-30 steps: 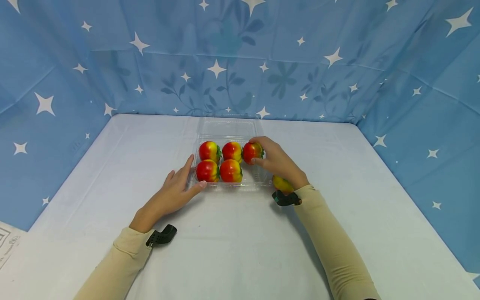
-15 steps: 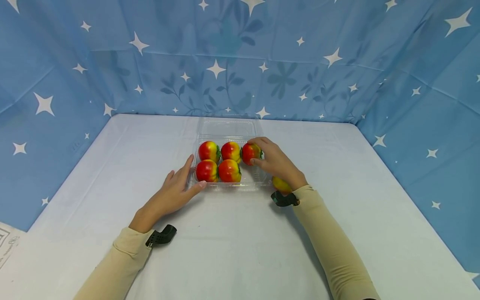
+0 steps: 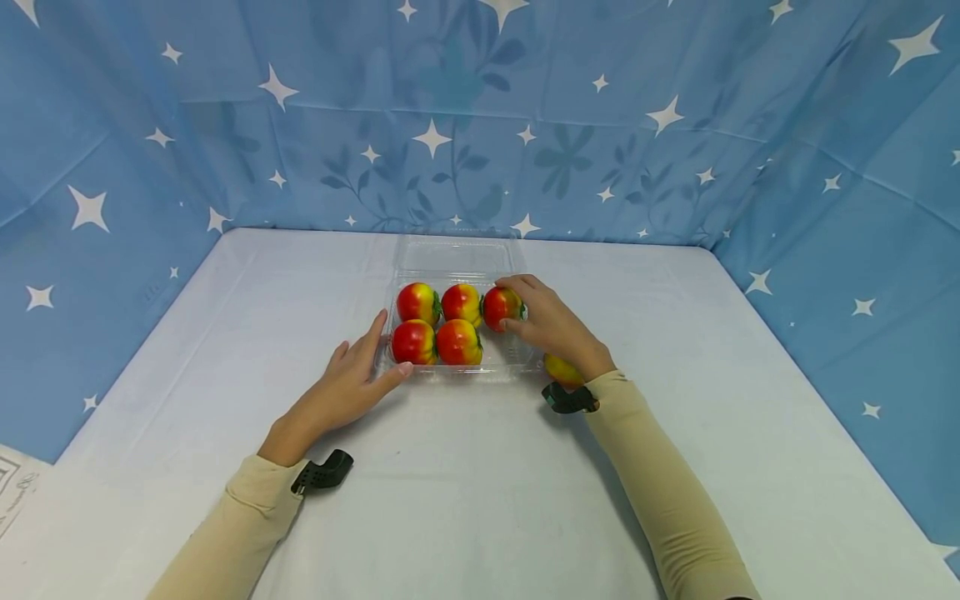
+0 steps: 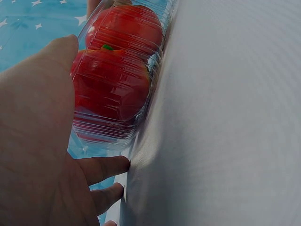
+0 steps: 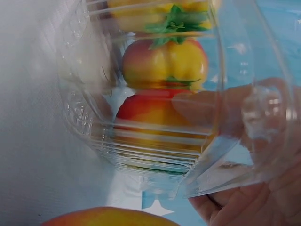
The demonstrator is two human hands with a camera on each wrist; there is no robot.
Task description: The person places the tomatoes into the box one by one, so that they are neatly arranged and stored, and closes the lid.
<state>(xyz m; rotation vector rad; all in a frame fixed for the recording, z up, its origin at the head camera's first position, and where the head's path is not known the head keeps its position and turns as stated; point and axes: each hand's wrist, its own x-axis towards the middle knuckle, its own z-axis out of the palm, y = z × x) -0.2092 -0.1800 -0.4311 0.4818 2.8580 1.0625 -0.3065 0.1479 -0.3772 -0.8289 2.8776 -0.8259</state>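
Observation:
A clear plastic clamshell box (image 3: 510, 354) holds several red-and-yellow tomatoes with green leafy tops, set in two rows. My right hand (image 3: 551, 321) grips the back-right tomato (image 3: 498, 308) inside the box, thumb at its front and fingers behind. In the right wrist view the thumb presses on this tomato (image 5: 150, 113) behind the clear wall. My left hand (image 3: 348, 383) lies along the box's left side with fingers extended, thumb at the front-left corner beside the front-left tomato (image 3: 413, 342). The left wrist view shows spread fingers (image 4: 106, 169) low beside the box.
The box's lid (image 3: 457, 254) is folded back toward the rear table edge. Another tomato (image 3: 562, 372) rests on the white table (image 3: 465, 483) outside the box, partly under my right wrist. Blue star-patterned curtain (image 3: 300, 142) surrounds the back and sides.
My right hand and the tomato in it have shifted very slightly left, and the two tomatoes in the middle have edged left too. My left hand has stayed still.

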